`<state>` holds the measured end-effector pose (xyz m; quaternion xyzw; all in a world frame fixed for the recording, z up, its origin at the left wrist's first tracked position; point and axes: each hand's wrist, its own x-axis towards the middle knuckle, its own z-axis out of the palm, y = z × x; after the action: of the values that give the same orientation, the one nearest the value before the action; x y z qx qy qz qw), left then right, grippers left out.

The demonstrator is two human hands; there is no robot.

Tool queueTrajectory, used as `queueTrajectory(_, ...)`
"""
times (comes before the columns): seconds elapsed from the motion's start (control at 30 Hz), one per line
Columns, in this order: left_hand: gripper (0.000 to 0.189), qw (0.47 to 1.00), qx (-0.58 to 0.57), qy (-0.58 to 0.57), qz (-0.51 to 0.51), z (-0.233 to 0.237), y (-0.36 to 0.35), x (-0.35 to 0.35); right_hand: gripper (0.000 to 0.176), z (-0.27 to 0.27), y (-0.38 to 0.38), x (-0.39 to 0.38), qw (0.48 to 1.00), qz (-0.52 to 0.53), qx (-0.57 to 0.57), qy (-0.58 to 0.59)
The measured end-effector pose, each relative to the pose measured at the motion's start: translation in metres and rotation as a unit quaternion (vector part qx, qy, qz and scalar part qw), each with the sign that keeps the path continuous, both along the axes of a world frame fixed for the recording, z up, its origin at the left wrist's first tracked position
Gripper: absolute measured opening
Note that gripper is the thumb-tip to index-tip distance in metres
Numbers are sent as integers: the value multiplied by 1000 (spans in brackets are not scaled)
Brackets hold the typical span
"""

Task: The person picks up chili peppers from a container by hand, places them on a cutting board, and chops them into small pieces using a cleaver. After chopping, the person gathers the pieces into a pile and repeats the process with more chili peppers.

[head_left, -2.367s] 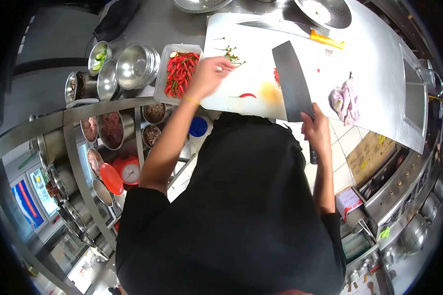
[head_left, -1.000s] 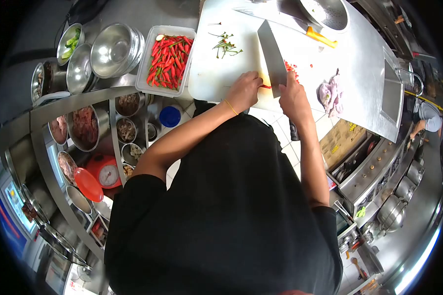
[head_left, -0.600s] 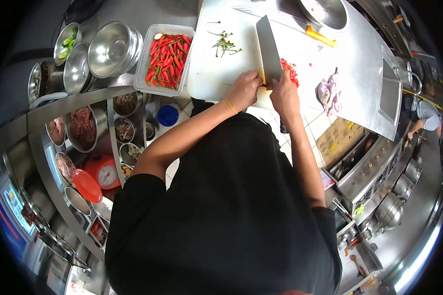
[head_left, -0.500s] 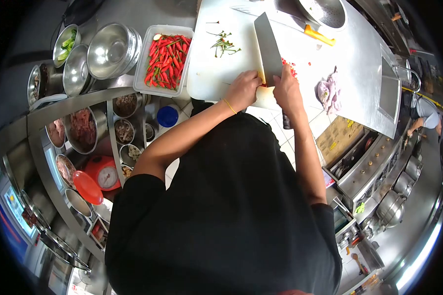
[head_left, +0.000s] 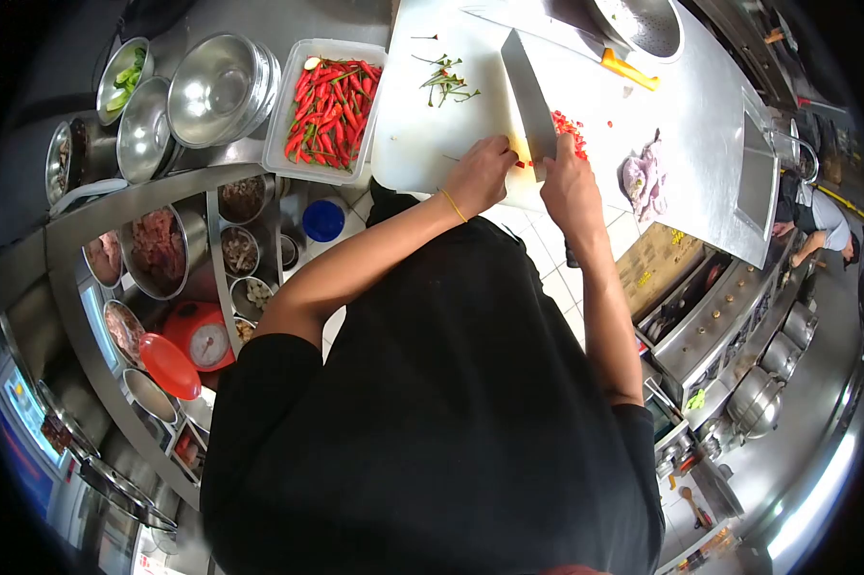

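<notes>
My right hand (head_left: 574,192) is wrapped around the handle of a broad cleaver (head_left: 529,91), its blade angled across the white cutting board (head_left: 403,153). Close to the blade on the left, my left hand (head_left: 482,174) has its fingers bunched at a red chili (head_left: 520,164), mostly hidden by them. Chopped red chili (head_left: 570,132) lies in a pile on the right side of the blade. Green chili stems (head_left: 443,79) are scattered on the board's left part. A clear plastic tub (head_left: 276,144) beside the board holds whole red chilies (head_left: 334,110).
An orange-handled knife (head_left: 629,70) lies beyond the cleaver, below a metal colander (head_left: 652,29). A crumpled pale cloth-like thing (head_left: 645,177) rests to the right. Metal bowls (head_left: 219,91) stand at left. Another person (head_left: 820,216) is at far right.
The cleaver has shifted slightly right, leaving a wider gap from my left fingers. My left hand stays bunched at the chili. More of the other person shows at far right.
</notes>
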<state>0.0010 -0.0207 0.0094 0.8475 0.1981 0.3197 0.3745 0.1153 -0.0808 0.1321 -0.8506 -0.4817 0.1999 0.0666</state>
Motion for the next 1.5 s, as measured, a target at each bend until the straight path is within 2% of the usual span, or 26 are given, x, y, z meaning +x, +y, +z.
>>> queueTrajectory(0.17, 24, 998, -43, 44, -2, 9, 2, 2, 22, 10, -5, -14, 999, -15, -26, 28)
queueTrajectory(0.23, 25, 998, -48, 34, 0, 11, 2, 4, 17, 13, -5, -18, 999, -31, -32, 18)
queueTrajectory(0.3, 26, 998, -53, 23, -1, 13, 2, 4, 21, -24, -6, -15, 1000, -29, 9, 6)
queueTrajectory(0.4, 25, 996, -92, 3, -17, 11, 4, 6, 23, -23, 1, -8, 999, -36, 3, 0)
queueTrajectory(0.57, 27, 998, -69, 4, -10, 6, 4, 6, 21, -10, 1, -10, 999, -40, 15, 30)
queueTrajectory(0.6, 28, 997, -77, -6, -22, 6, 5, 7, 20, -32, 0, -10, 998, -31, 46, -2)
queueTrajectory(0.7, 30, 993, -111, -5, -41, 8, 7, 6, 20, -32, 9, -3, 997, -27, 63, 19)
queueTrajectory(0.83, 31, 997, -72, 29, -21, 15, 3, 2, 21, -4, 5, -10, 999, -25, 34, 26)
queueTrajectory(0.97, 32, 995, -91, 22, -18, 15, 5, 6, 22, -32, 8, -9, 997, -44, 63, 25)
queueTrajectory(1.17, 29, 995, -95, 27, -11, 7, 4, 6, 22, -10, 4, -13, 997, -41, 40, 46)
queueTrajectory(1.27, 29, 994, -105, 20, -16, 8, 6, 9, 21, -32, 9, -9, 997, -46, 59, 27)
queueTrajectory(1.43, 29, 996, -81, 27, -17, 9, 5, 6, 23, -16, 1, -11, 997, -41, 52, 49)
queueTrajectory(1.5, 30, 995, -95, 29, -11, 10, 5, 9, 24, -26, 3, -13, 996, -54, 52, 46)
